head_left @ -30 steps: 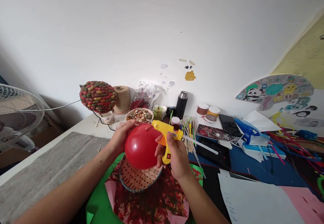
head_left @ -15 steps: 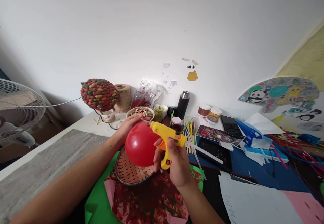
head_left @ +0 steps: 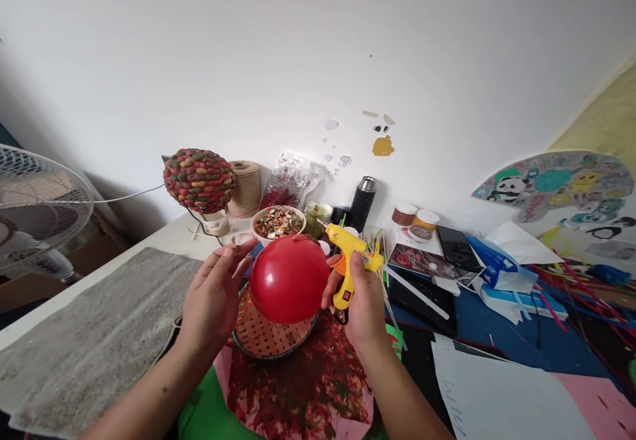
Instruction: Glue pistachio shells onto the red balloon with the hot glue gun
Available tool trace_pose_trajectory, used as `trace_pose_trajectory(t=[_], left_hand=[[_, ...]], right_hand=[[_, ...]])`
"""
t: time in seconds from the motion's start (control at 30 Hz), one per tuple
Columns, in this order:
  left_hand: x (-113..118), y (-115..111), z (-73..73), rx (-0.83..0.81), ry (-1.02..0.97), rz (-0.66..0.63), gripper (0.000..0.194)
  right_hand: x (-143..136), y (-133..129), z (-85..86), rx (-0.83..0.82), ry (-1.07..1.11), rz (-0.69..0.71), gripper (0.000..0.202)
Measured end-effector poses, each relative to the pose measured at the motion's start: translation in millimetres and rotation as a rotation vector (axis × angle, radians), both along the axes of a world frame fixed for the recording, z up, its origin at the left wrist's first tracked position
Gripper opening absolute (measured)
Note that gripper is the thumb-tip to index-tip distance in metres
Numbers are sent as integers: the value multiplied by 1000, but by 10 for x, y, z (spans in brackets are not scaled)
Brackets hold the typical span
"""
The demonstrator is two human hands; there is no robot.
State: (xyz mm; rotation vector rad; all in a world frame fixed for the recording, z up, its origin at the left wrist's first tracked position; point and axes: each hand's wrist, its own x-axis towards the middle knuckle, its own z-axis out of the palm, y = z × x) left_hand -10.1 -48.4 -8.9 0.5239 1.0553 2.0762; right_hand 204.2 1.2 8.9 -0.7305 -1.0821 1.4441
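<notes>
A shiny red balloon (head_left: 285, 281) rests over a woven basket (head_left: 268, 337) between my hands. My right hand (head_left: 365, 301) is wrapped round a yellow glue gun (head_left: 342, 244), its nozzle pointing up and left above the balloon's right side; a clear glue stick trails from its back. To the left of the balloon, my left hand (head_left: 213, 294) has its fingertips pinched on something small that I cannot make out. Behind the balloon stands a bowl (head_left: 278, 222) of small mixed pieces. Red-painted paper (head_left: 298, 393) lies beneath the basket.
At the back left are a wrapped multicoloured ball (head_left: 199, 180) and a twine spool (head_left: 245, 188). A black flask (head_left: 362, 203) stands behind the glue gun. Paint jars (head_left: 405, 213), a phone (head_left: 454, 246) and papers (head_left: 497, 387) lie right. A fan (head_left: 42, 208) is far left.
My left hand has come back from beside the bowl to the left of the balloon, with its fingertips raised. The glue gun has moved slightly right, and its nozzle has come away from the balloon's top.
</notes>
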Motion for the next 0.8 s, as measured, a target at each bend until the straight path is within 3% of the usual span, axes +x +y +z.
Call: trace_pose_trajectory(t=[0.17, 0.57, 0.8], left_hand=[[82, 172, -30, -66, -71, -65, 37], [-257, 759, 102, -57, 62, -289, 35], [-284, 806, 32, -64, 68, -328, 36]], right_hand=[[-46, -22, -73, -18, 18, 85, 74], [-140, -182, -147, 3, -9, 370, 77], [-120, -245, -106, 48, 39, 495, 72]])
